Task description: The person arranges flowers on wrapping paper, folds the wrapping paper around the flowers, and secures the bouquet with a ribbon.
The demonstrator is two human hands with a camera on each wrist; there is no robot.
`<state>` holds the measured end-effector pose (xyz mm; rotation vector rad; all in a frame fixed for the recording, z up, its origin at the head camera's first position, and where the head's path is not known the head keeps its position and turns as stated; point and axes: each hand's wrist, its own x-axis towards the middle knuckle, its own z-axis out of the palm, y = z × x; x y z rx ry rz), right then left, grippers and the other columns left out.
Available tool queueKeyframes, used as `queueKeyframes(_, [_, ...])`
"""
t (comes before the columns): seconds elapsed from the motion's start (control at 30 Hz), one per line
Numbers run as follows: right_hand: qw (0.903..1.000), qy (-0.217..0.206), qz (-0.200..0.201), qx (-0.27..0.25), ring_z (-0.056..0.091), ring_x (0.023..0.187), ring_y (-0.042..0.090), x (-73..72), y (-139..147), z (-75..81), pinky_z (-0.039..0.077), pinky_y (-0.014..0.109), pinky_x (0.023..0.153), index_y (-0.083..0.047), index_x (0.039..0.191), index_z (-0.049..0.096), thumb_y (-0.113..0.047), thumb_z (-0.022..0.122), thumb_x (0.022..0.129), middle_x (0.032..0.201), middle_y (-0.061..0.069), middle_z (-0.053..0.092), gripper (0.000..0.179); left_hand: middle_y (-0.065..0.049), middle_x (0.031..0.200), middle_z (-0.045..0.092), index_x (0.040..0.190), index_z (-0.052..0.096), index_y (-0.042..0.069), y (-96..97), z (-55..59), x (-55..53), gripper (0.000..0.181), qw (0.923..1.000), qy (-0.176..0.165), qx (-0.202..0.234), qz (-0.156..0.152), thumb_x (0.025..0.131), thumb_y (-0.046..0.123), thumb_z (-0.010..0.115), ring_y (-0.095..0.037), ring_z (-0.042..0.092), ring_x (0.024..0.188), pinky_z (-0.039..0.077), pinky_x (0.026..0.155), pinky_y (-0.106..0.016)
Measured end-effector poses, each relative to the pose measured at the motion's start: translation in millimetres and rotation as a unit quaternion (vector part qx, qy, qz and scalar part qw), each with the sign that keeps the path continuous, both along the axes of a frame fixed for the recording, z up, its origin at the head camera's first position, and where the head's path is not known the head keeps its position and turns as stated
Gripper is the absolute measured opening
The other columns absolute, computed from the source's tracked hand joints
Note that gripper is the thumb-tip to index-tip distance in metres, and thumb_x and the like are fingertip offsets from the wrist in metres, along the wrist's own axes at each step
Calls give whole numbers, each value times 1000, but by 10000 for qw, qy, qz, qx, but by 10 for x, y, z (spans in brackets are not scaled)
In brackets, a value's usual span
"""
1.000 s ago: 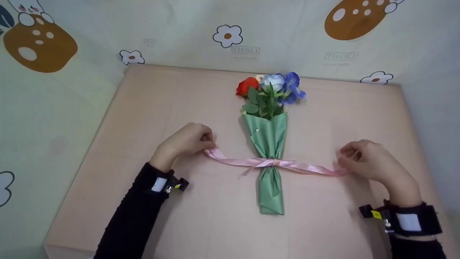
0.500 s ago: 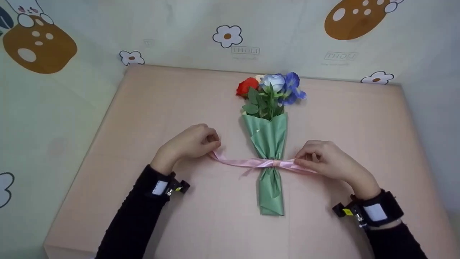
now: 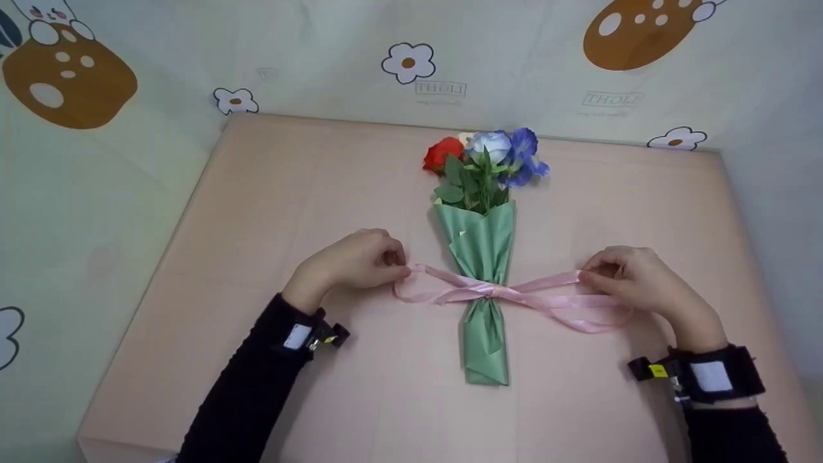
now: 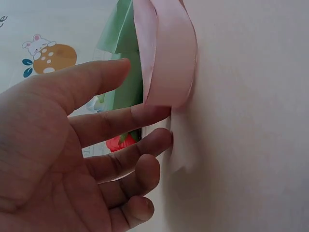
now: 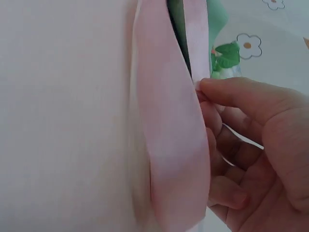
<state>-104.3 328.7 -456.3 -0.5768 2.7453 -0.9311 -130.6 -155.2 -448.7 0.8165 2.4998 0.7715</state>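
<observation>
A bouquet (image 3: 481, 244) in green wrapping paper lies on the table, with a red rose (image 3: 443, 154), a pale blue rose (image 3: 490, 148) and a deeper blue flower above leaves. Pink ribbon (image 3: 585, 301) crosses its narrow waist, looping out to both sides. At the left loop is my left hand (image 3: 360, 260); in the left wrist view its thumb stands away from the fingers, and the index fingertip meets the edge of the ribbon (image 4: 174, 53). My right hand (image 3: 633, 276) pinches a ribbon strand between thumb and index finger, a wide loop (image 5: 169, 106) hanging beside it.
The table (image 3: 289, 167) has a pale pink cover. Behind and to the left stands a light backdrop (image 3: 321, 51) printed with flowers and brown fruit shapes. Dark sleeves and wrist-camera straps (image 3: 720, 376) lie over the table's front part.
The right hand moved in to the knot, then back out rightward with a strand, and loops now show on both sides. The left hand shifted slightly right and toward the person.
</observation>
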Motion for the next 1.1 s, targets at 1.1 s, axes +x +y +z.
queueKeyframes(1.1, [9978, -89, 53, 657, 64, 86, 20, 13, -282, 78, 55, 31, 73, -2, 118, 76, -8, 83, 96, 95, 4, 71, 24, 8, 65, 53, 70, 67, 18, -75, 230, 371, 25, 9846, -1234, -1139, -478, 87, 3, 77, -11, 48, 62, 39, 58, -28])
